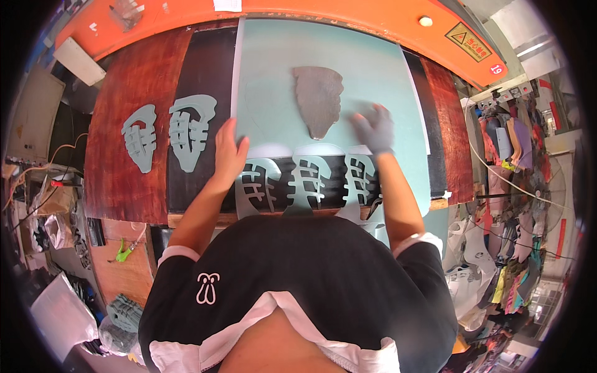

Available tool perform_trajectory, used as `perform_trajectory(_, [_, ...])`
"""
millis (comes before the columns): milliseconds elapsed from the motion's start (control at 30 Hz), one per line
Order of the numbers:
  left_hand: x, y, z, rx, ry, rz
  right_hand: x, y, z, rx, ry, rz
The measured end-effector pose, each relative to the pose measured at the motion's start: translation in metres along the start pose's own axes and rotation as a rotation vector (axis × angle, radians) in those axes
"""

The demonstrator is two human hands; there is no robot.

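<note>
A pale green sheet lies on the dark board of a cutting press. Its near edge has three rib-shaped holes cut out of it. A grey metal cutting die rests on the sheet's middle. My bare left hand lies flat on the sheet's left edge. My right hand, in a grey glove and blurred, hovers just right of the die with fingers spread. Neither hand holds anything.
Two cut pale green rib-shaped pieces lie on the red-brown board to the left. The orange press head arcs across the top. Stacked cut pieces sit lower left, hanging material at right.
</note>
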State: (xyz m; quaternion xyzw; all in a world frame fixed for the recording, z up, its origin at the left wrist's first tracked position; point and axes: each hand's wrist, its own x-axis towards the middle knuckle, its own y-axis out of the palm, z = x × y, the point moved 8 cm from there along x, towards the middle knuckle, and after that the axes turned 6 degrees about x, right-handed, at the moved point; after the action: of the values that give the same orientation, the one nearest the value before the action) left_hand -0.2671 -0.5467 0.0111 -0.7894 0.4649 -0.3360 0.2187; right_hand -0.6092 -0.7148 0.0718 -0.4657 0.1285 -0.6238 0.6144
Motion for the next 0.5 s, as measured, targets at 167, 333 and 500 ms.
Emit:
perform_trajectory(167, [-0.099,-0.046,-0.009,-0.057,0.002,0.018,-0.116,-0.141,-0.1,-0.371,0.239,-0.129])
perform_trajectory(333, [-0.139,-0.042,-0.009,0.16,-0.067,-0.013,-0.193,-0.155,-0.146,-0.494,0.291,-0.261])
perform_trajectory(500, [-0.131,-0.043,-0.018,0.204,0.116,-0.229,-0.178,-0.14,-0.156,-0.36,0.229,-0.425])
